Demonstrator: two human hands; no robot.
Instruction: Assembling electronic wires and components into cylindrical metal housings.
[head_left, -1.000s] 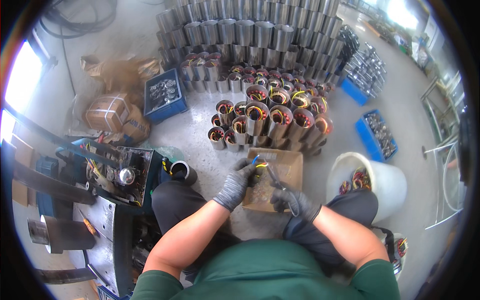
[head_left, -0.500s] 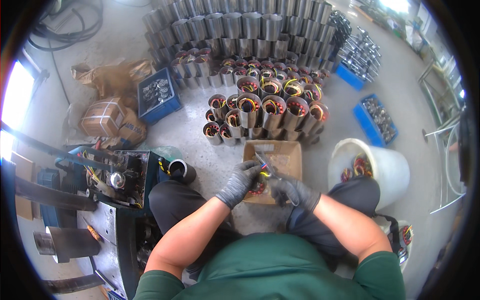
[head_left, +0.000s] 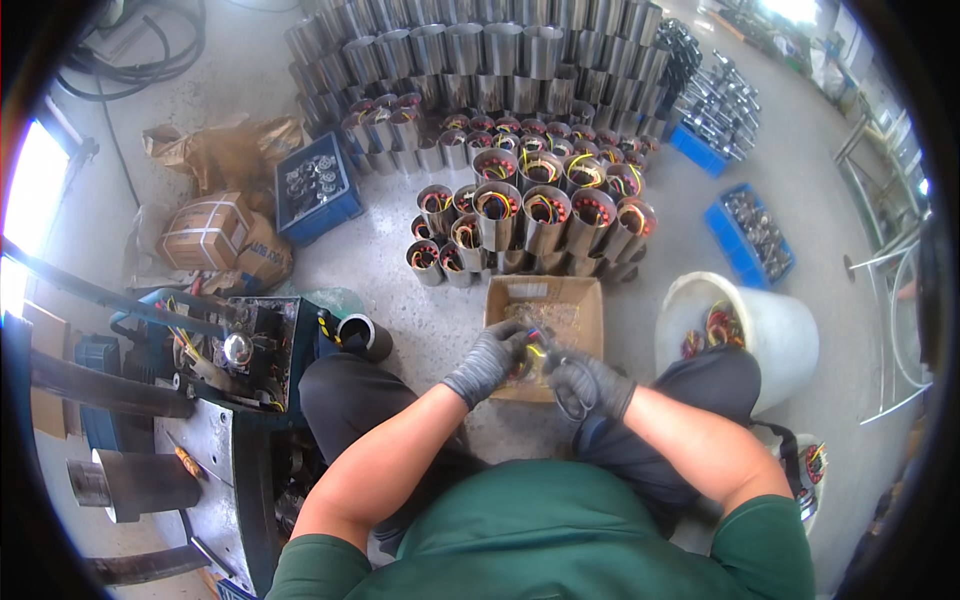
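Note:
Over a cardboard box [head_left: 579,305] between my knees, both gloved hands work close together. Coloured wires [head_left: 536,351], with yellow, red and blue showing, are pinched in the closed fingers of my left hand [head_left: 486,362]. My right hand [head_left: 600,388] is closed round a pair of scissors [head_left: 573,411], whose handle loop shows below the fingers. The scissor tips are blurred beside the wires; whether they touch cannot be made out. Below the left fingers, what the wires lead to is mostly hidden.
Ahead stand several metal cylinders [head_left: 545,222] with wound coils and wires inside, before stacked bare cylinders [head_left: 465,50]. A white bucket [head_left: 790,340] with coils is at my right. Blue crates [head_left: 345,205] hold metal parts. A machine [head_left: 210,450] stands at my left.
The scissors, earlier pointing forward with their blades in plain view, have turned and now show mostly the handle loop. My right hand has shifted slightly; my left still holds the wires.

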